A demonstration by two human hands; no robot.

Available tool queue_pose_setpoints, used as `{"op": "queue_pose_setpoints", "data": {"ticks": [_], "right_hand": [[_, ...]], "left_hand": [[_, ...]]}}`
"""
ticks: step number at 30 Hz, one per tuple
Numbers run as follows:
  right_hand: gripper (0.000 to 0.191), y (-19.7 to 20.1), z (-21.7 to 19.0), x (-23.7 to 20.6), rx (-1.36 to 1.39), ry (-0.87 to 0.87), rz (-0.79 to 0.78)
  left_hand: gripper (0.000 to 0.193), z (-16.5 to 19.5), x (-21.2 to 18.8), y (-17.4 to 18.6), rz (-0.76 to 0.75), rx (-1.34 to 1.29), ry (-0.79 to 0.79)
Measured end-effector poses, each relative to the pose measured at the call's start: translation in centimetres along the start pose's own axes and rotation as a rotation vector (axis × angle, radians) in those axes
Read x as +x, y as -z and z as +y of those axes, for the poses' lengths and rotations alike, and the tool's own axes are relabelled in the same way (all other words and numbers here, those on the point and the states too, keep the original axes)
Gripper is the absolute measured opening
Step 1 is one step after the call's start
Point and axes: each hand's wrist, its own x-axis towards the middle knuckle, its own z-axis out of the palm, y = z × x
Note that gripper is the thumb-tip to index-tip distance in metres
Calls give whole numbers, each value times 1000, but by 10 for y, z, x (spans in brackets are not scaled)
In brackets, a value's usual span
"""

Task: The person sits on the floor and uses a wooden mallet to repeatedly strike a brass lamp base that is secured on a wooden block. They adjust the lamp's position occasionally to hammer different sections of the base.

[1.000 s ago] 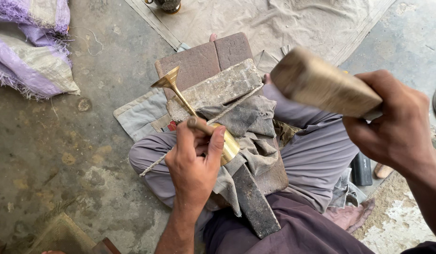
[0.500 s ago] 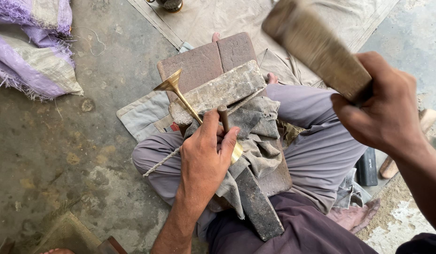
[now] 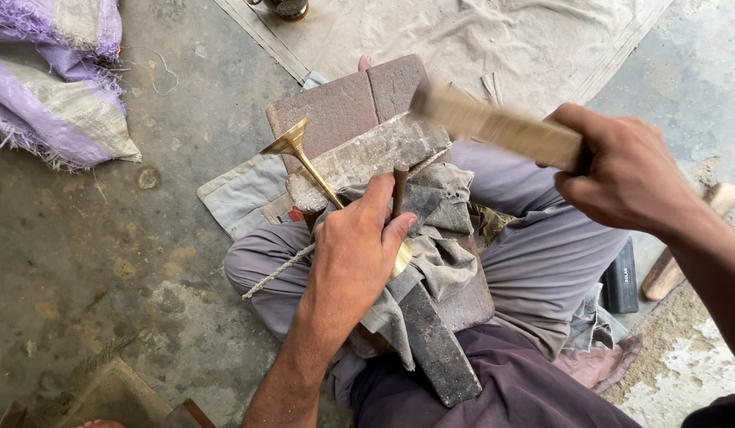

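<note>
My left hand [image 3: 358, 252] grips a thin brass piece with a flared trumpet-like end [image 3: 292, 144] and pinches a dark metal punch [image 3: 399, 189] upright against it. The brass piece lies across a rough stone block [image 3: 367, 157] that rests on grey cloth [image 3: 440, 238] over my crossed legs. My right hand [image 3: 625, 176] is shut on a wooden mallet [image 3: 494, 123], blurred with motion, its head just above the block and the punch. A dark iron bar [image 3: 439, 349] runs along my lap under the cloth.
Two reddish bricks [image 3: 347, 99] lie beyond the block on a tan sheet [image 3: 494, 40]. Purple and white sacks [image 3: 54, 87] are piled at the upper left on the concrete floor. A wooden handle [image 3: 688, 254] and a black object [image 3: 621, 277] lie at the right.
The mallet was raised high to the right, and has swung down left towards the punch and block. My left hand has kept its grip, shifting only slightly.
</note>
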Motion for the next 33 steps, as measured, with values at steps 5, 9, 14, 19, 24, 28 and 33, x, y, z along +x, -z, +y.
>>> {"op": "queue_pose_setpoints", "data": {"ticks": [5, 9, 14, 19, 24, 28, 33], "right_hand": [[42, -8, 4, -8, -53, -68, -50], [49, -20, 7, -15, 347, -202, -118], [48, -32, 16, -26, 301, -119, -26], [47, -45, 26, -36, 120, -210, -55], [37, -65, 33, -50, -75, -145, -20], [48, -82, 30, -61, 456, -101, 122], [35, -90, 34, -82, 413, -236, 176]], "left_hand": [[45, 5, 7, 3, -136, 27, 69], [40, 6, 10, 5, -176, 41, 34], [46, 6, 11, 4, -180, 14, -30], [42, 7, 14, 4, -224, 25, -47], [38, 8, 19, 4, -274, 47, -60], [32, 7, 20, 0, -318, 34, -73], [28, -10, -1, 2, -117, -74, -147]]}}
